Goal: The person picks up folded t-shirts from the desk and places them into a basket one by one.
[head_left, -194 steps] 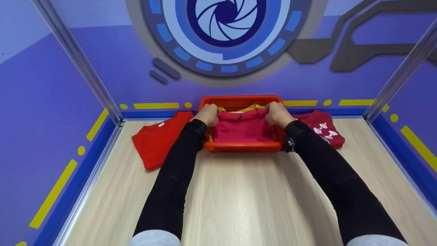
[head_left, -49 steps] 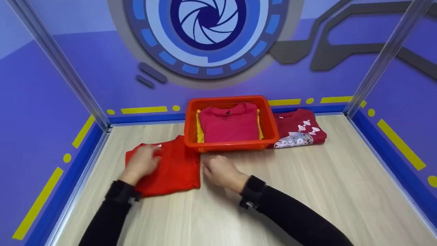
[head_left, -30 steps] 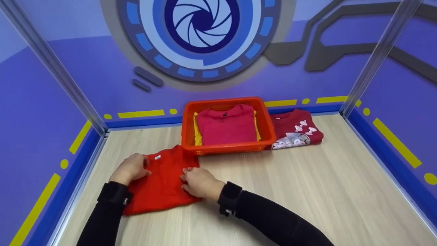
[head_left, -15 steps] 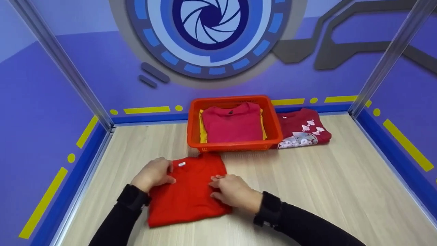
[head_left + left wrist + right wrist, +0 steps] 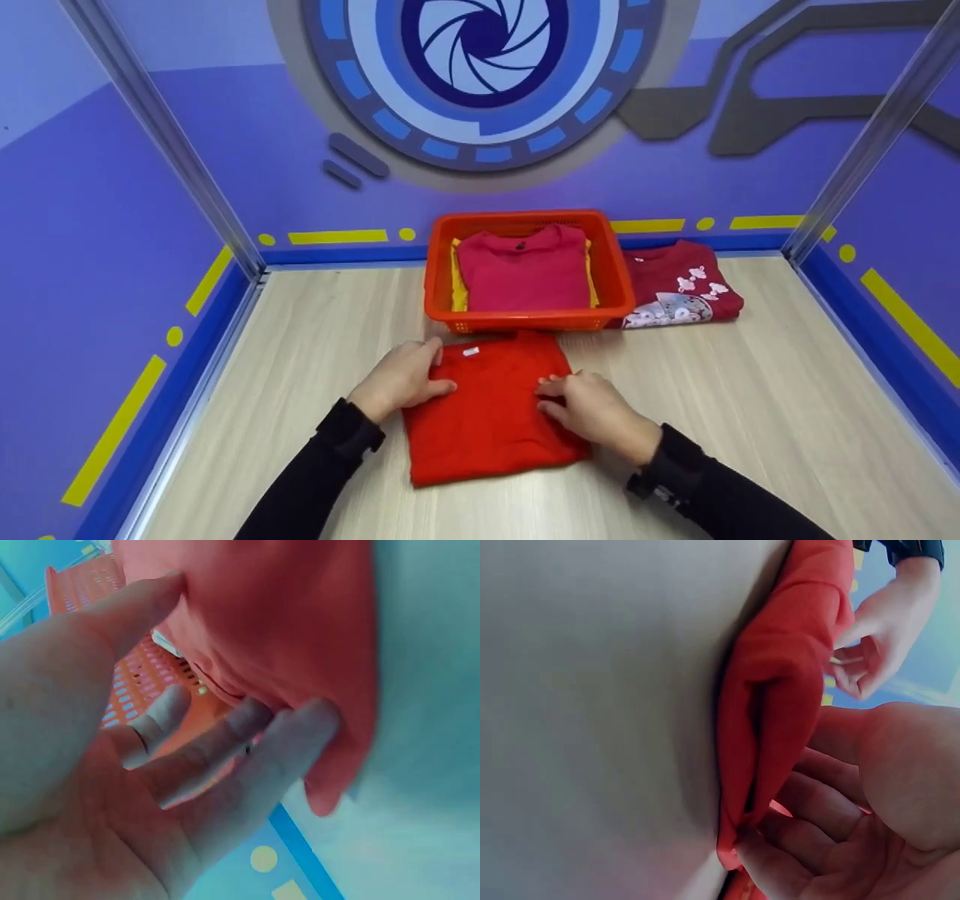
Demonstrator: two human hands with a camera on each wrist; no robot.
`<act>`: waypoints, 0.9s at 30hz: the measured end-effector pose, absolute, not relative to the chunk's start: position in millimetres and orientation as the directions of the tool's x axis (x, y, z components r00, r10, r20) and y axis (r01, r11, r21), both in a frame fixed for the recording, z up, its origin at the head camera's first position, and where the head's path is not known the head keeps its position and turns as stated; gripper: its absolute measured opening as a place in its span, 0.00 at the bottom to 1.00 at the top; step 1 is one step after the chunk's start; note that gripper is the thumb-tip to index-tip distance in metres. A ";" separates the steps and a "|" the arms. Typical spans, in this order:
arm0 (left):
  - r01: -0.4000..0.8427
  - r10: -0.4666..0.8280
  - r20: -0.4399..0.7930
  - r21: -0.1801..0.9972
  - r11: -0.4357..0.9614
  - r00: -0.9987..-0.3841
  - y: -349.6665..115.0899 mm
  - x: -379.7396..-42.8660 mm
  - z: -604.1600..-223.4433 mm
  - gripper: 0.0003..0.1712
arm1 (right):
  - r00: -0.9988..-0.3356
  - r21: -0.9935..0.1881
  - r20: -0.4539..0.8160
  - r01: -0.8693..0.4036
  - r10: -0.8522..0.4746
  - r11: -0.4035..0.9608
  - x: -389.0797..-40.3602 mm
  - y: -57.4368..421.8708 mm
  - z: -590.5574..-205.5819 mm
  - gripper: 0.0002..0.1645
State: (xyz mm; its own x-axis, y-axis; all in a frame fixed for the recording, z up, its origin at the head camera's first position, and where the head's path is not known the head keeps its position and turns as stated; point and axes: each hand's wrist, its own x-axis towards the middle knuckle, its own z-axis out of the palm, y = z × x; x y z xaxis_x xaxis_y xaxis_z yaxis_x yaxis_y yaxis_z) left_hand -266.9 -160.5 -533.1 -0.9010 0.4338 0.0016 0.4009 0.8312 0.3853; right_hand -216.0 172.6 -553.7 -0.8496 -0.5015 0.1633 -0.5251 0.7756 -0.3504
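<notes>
A folded red T-shirt (image 5: pixel 491 412) with a white neck label (image 5: pixel 471 351) lies on the table, its collar end toward the basket. My left hand (image 5: pixel 405 375) touches its left side, thumb spread on top. In the left wrist view, the left thumb presses the cloth and the extended fingers (image 5: pixel 247 772) reach its edge, well apart from the thumb. My right hand (image 5: pixel 596 409) rests at the right side. In the right wrist view, the right fingertips (image 5: pixel 750 847) touch the rolled fold (image 5: pixel 772 712), with the thumb tip hidden behind the cloth.
Against the back wall stands an orange-red basket (image 5: pixel 529 321) holding a folded pink shirt (image 5: pixel 525 277) over a yellow garment (image 5: pixel 459 277). A folded dark red shirt (image 5: pixel 682 285) with white prints lies right of the basket. Blue-purple panels (image 5: pixel 150 187) enclose the wooden table (image 5: pixel 315 322).
Both hands have left the basket, where the pink shirt now lies. The red T-shirt has come from left of the basket toward me, then slid right between my hands to the basket's front.
</notes>
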 end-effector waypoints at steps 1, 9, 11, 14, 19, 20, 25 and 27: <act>0.413 0.444 0.010 0.389 0.824 -0.896 -158.0 -267.4 -534.2 0.22 | -0.851 -0.352 0.170 -0.523 -0.496 0.776 -215.7 177.5 -553.2 0.14; 0.530 0.568 -0.004 0.355 0.770 -0.823 -138.4 -260.6 -538.1 0.21 | -0.876 -0.365 0.178 -0.481 -0.448 0.797 -214.9 213.9 -550.0 0.13; 0.534 0.584 -0.043 0.355 0.767 -0.811 -133.9 -258.6 -537.6 0.26 | -0.891 -0.374 0.169 -0.453 -0.421 0.809 -215.5 221.5 -549.5 0.13; 0.532 0.598 -0.094 0.364 0.765 -0.796 -128.2 -257.7 -537.0 0.31 | -0.914 -0.382 0.150 -0.406 -0.377 0.830 -216.2 230.6 -548.1 0.13; 0.506 0.600 -0.094 0.445 0.739 -0.794 -125.7 -265.1 -534.9 0.27 | -0.929 -0.436 0.121 -0.366 -0.350 0.822 -225.2 243.5 -538.4 0.09; 0.496 0.585 -0.067 0.460 0.737 -0.808 -125.6 -267.7 -534.2 0.25 | -0.934 -0.455 0.128 -0.354 -0.334 0.817 -229.7 246.6 -536.3 0.09; 0.439 0.437 0.108 0.422 0.793 -0.893 -120.3 -279.3 -536.9 0.17 | -0.963 -0.483 0.191 -0.263 -0.193 0.835 -257.0 259.3 -535.2 0.13; 0.419 0.402 0.128 0.384 0.823 -0.907 -116.2 -281.8 -540.0 0.17 | -0.969 -0.470 0.181 -0.235 -0.168 0.851 -265.2 259.7 -539.3 0.16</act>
